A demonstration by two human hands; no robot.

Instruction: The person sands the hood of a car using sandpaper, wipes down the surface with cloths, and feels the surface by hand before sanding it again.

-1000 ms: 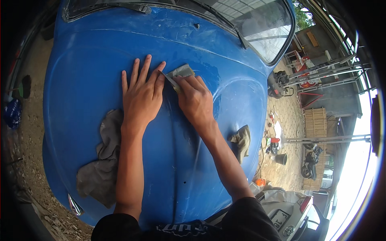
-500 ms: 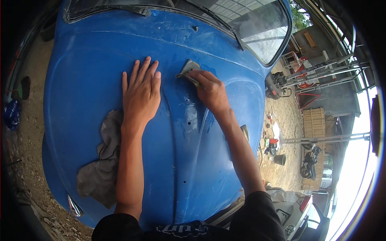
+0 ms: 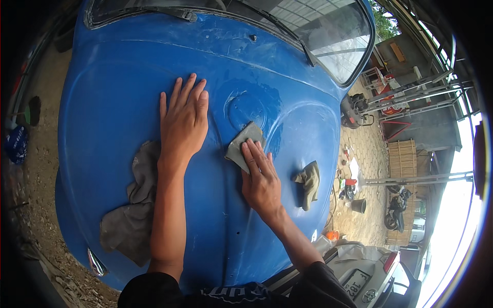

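A blue car hood (image 3: pixel 115 108) spreads beneath both hands, with chalky scuffs and small dark holes along its middle. My left hand (image 3: pixel 185 123) lies flat and open on it, fingers spread and nothing held. With the fingers of my right hand (image 3: pixel 262 177) I press a grey-green folded sheet of sandpaper (image 3: pixel 240 149) against the hood, just right of its central crease. Above the sheet is a wet patch with a pale ring (image 3: pixel 247 110). A dark grey cloth (image 3: pixel 128 228) lies crumpled beside my left forearm, partly under it.
An olive crumpled cloth (image 3: pixel 308 184) rests on the hood to the right. The windshield (image 3: pixel 334 36) and a wiper (image 3: pixel 287 33) border the far side. Beyond the right edge are a paved yard, a black bucket (image 3: pixel 359 206), a parked motorcycle (image 3: pixel 395 208) and a light-coloured car (image 3: pixel 362 272).
My right hand has moved nearer with the sandpaper, from pinching it over the ringed patch to fingers laid flat on it. The ring and olive cloth are uncovered. My left hand stays put.
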